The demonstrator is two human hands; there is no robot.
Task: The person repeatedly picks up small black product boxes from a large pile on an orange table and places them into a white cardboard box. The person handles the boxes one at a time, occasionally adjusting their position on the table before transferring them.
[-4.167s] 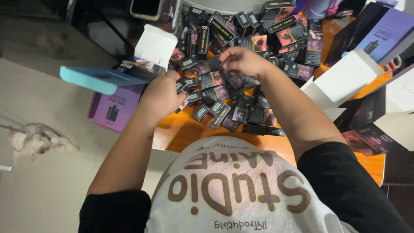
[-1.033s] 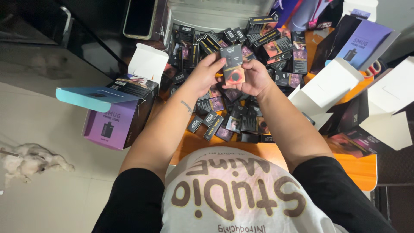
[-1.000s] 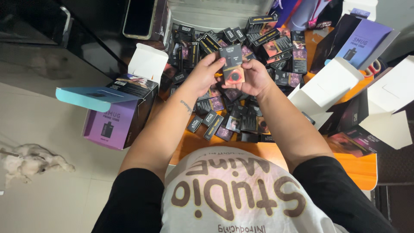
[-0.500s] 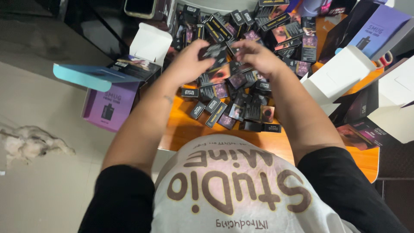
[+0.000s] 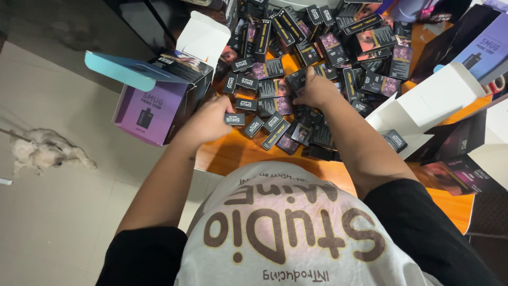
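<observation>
Seen from above: orange worktop (image 5: pixel 233 153), its near-left edge running just under the left forearm, bare floor (image 5: pixel 63 212) beyond it. Only a narrow bare strip of worktop along the near edge, between the torso and the heap of small dark boxes (image 5: pixel 317 58); everything farther back crowded with that heap. On the left corner, hanging partly past the edge, a purple carton (image 5: pixel 153 108) with its blue-lined lid flap (image 5: pixel 121 69) flung out over the floor and a white flap (image 5: pixel 203 39) standing up. On the right, open white-lined cartons (image 5: pixel 428 98) closing off that side. Pale, fluffy shape (image 5: pixel 45 151) lying on the floor at far left, well apart from the worktop.

Left hand (image 5: pixel 206 122) at the worktop's left margin, just beside the purple carton's dark side; grip closed on one small dark box (image 5: pixel 234 118), pinched at its left end between thumb and fingers. Box lying flat, long axis running left to right across the view, free end pointing right toward the heap, light lettering on the face turned up. Touching or barely clear of neighbouring boxes on its right; cannot tell which.

Right hand (image 5: pixel 316 90) farther back, palm down, pressed into the middle of the heap, fingers curled among the boxes. Cannot tell whether that grip has closed on any single box.
</observation>
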